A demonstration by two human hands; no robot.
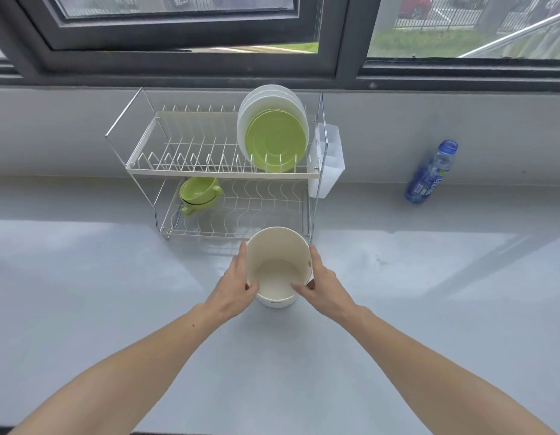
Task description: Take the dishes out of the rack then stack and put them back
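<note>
Both hands share the grip on the cream bowl (277,262). The left hand (237,287) and right hand (322,284) clamp opposite sides of its rim, thumbs hooked inside and fingers laid along the outer wall. The bowl sits just in front of the rack (222,174), at its lower tier, mouth tipped toward the camera. I cannot tell whether its base touches the counter (115,277).

The likeliest trouble is the rack's front wire. The bowl looks deep for the gap under the upper tier, so its far rim could catch there and shove the light frame backward. A knock to the frame could rattle the white plates (272,95) and the green plate (275,139), which stand on edge at the right end of the upper tier directly above. The smooth wall gives the thumbs little purchase if one hand lets go.

Room is best on the lower tier to the right of the stacked green cups (198,193), which fill its left end. Bare counter lies in front of the rack and to both sides. A cutlery holder (330,158) hangs off the rack's right side, and a blue bottle (429,174) stands well to the right.
</note>
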